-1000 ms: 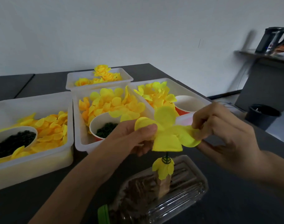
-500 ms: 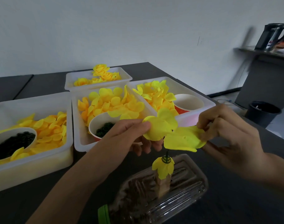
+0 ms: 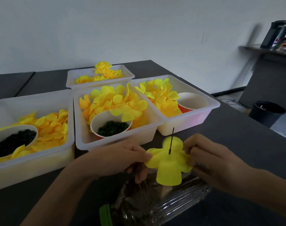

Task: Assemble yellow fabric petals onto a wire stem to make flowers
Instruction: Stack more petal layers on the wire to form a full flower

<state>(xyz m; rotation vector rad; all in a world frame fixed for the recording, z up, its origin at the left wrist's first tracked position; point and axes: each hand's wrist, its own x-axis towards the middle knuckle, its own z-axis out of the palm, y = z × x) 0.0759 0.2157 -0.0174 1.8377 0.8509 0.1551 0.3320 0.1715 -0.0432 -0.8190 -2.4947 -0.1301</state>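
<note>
Since half a second ago you have brought the petal piece (image 3: 169,162) down over the wire stem (image 3: 171,141), so the dark wire now pokes up through its middle, where before the piece was held above the stem's tip. Your left hand (image 3: 122,158) pinches the petal piece's left lobe between thumb and fingertips, its other fingers curled beneath. Your right hand (image 3: 209,160) pinches the right lobe the same way. The piece lies spread and nearly flat between the two hands, one lobe drooping toward you.

Directly below the petal piece lies a clear plastic bottle (image 3: 163,206) on its side on the dark worktop (image 3: 236,136), with a green cap (image 3: 104,216) at its near-left end; the stem seems to rise from it, though the petals hide the join.

Behind the petal piece stand white bins. The nearest, just behind your left hand, is the middle bin (image 3: 116,141), holding yellow petals and a paper cup of small green rings (image 3: 112,126). To the left of that is a larger bin (image 3: 33,163) with more petals and a bowl of dark rings (image 3: 13,141). Behind and right of the petal piece, a third bin (image 3: 188,123) holds petals and an empty paper cup (image 3: 192,100). Farthest back, a fourth bin (image 3: 100,75) holds finished yellow flowers (image 3: 104,70).
</note>
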